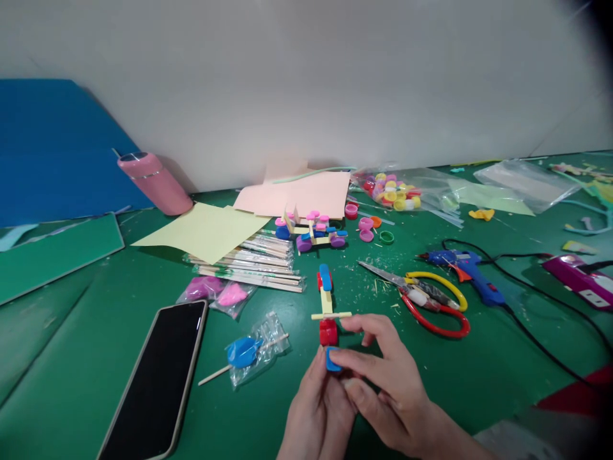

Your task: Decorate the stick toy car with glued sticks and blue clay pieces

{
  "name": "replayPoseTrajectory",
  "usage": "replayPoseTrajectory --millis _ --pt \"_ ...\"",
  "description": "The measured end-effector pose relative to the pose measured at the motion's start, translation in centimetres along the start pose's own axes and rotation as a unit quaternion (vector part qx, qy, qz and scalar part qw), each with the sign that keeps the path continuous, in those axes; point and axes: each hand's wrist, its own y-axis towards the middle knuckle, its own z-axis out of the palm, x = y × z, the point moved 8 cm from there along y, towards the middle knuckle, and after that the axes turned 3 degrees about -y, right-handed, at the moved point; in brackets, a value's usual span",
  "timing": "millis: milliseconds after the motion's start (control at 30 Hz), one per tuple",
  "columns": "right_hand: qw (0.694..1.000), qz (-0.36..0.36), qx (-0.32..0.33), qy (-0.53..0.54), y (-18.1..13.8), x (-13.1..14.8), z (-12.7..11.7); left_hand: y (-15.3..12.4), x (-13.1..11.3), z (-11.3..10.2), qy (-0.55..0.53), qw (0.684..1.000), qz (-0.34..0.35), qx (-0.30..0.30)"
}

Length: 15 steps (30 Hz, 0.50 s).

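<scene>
A small rounded blue piece (332, 360), seemingly of soft modelling clay, sits between my two hands. My left hand (316, 399) is closed beneath and beside it, fingertips against its near side. From the right, my right hand (395, 377) presses a fingertip on it, the index finger reaching forward by the crossbar of a small toy. That toy vehicle (326, 301) stands just beyond, with a pale stick body, red wheels and a blue top at its far end. Left of my hands lies a blue clay lump (243, 352) with a thin stick on clear plastic.
A phone (156, 383) lies at left, below wrapped sticks (268, 262) and a pink bottle (156, 183). Other toy vehicles (313, 233) stand behind. Scissors (421, 297), a blue glue gun (472, 271) with its cord and a purple power strip (582, 281) lie right.
</scene>
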Motion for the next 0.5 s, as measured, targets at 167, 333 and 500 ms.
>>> replayPoseTrajectory --millis 167,333,500 --pt "1.000 0.006 0.017 0.008 0.3 0.0 0.3 0.0 -0.3 -0.3 0.008 1.000 0.022 -0.013" --pt "0.996 0.068 -0.056 0.033 0.1 -1.6 -1.0 -0.1 -0.3 0.1 0.049 0.998 0.023 0.020" --pt "0.994 0.080 -0.066 0.021 -0.3 -2.4 -1.3 0.0 -0.4 -0.1 0.071 0.997 0.039 0.017"
